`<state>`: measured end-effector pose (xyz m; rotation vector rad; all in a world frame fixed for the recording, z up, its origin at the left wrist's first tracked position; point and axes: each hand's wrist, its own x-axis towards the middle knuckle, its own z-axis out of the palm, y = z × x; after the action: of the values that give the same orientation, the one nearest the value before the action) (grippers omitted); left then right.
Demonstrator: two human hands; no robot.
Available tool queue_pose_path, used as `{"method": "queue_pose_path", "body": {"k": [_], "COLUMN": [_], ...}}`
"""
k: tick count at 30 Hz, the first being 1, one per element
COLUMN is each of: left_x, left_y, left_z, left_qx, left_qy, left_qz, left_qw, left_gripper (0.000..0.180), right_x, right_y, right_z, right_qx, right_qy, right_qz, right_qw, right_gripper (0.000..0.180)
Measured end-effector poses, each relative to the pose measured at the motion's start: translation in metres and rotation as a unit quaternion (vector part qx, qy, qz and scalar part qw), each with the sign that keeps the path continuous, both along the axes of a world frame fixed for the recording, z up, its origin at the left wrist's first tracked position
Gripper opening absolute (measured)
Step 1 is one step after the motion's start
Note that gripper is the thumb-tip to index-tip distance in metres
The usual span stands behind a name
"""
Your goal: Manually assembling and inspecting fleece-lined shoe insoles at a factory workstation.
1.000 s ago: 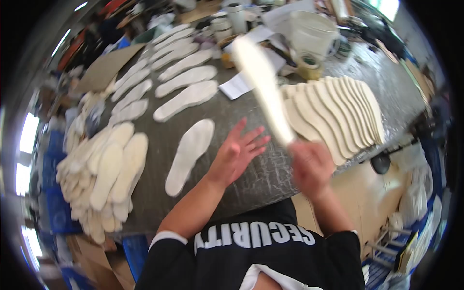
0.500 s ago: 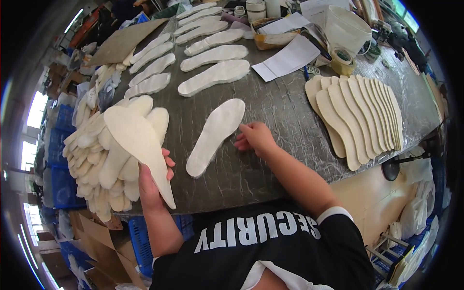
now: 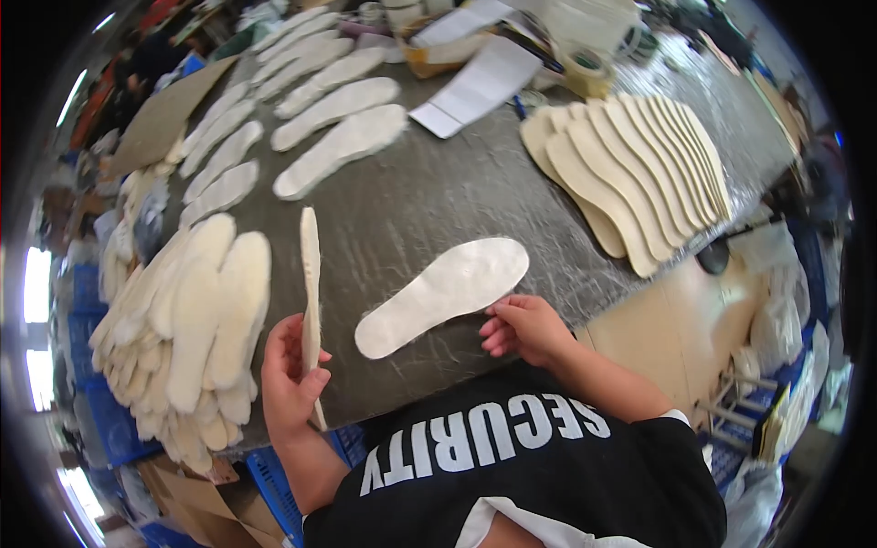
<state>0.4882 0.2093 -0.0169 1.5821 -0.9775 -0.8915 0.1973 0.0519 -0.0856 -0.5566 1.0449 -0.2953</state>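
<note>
In my left hand [image 3: 297,379] I hold a cream insole [image 3: 311,274] upright, its thin edge facing me, between thumb and fingers. My right hand [image 3: 525,329] pinches the rim of a white, fuzzy-edged insole [image 3: 443,297] near its wide end. That insole lies slanted over the dark table, its smooth pale face up; whether it touches the surface is hard to tell. Beside my left hand spreads a heaped pile of fleecy cream insoles [image 3: 196,329].
Rows of white insoles [image 3: 338,151] lie at the far left of the dark table [image 3: 438,196]. Cream insoles [image 3: 630,178] overlap in a fan at the right. Behind stand white papers [image 3: 480,87], a tape roll [image 3: 587,73] and a whitish bucket [image 3: 594,23]. A brown board [image 3: 169,114] lies far left.
The white insole has come nearer to me with my right hand and turned more crosswise. The left hand's insole has swung from showing its broad face to edge-on. The whole view has shifted.
</note>
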Motion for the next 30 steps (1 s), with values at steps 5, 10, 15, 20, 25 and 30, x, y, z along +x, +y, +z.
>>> {"method": "queue_pose_path", "body": {"k": [5,10,15,20,25,30], "left_x": [-0.017,-0.052,-0.068,-0.071,-0.072,-0.072], "left_y": [-0.039,-0.081,-0.096,-0.099,-0.101,-0.103], "left_z": [0.000,0.004,-0.005,-0.008,-0.008,-0.009], "left_qx": [0.016,0.030,0.045,0.090,0.091,0.097], "left_qy": [-0.185,-0.388,-0.412,-0.404,-0.406,-0.408], "left_qz": [-0.096,-0.179,-0.212,-0.219,-0.228,-0.234], "left_qw": [0.978,0.904,0.885,0.883,0.880,0.877], "left_gripper": [0.085,0.091,0.087,0.085,0.085,0.085], "right_x": [-0.051,-0.055,-0.054,-0.057,-0.057,-0.058], "right_y": [0.017,0.004,-0.024,-0.033,-0.038,-0.039], "right_z": [0.006,0.002,0.001,0.001,0.003,0.001], "right_qx": [-0.013,-0.095,-0.086,-0.064,-0.069,-0.058], "right_qy": [0.003,-0.049,-0.083,-0.077,-0.081,-0.094], "right_qz": [-0.026,-0.092,-0.031,0.020,0.054,0.054], "right_qw": [1.000,0.990,0.992,0.995,0.993,0.992], "right_gripper": [0.024,0.043,0.053,0.051,0.052,0.052]}}
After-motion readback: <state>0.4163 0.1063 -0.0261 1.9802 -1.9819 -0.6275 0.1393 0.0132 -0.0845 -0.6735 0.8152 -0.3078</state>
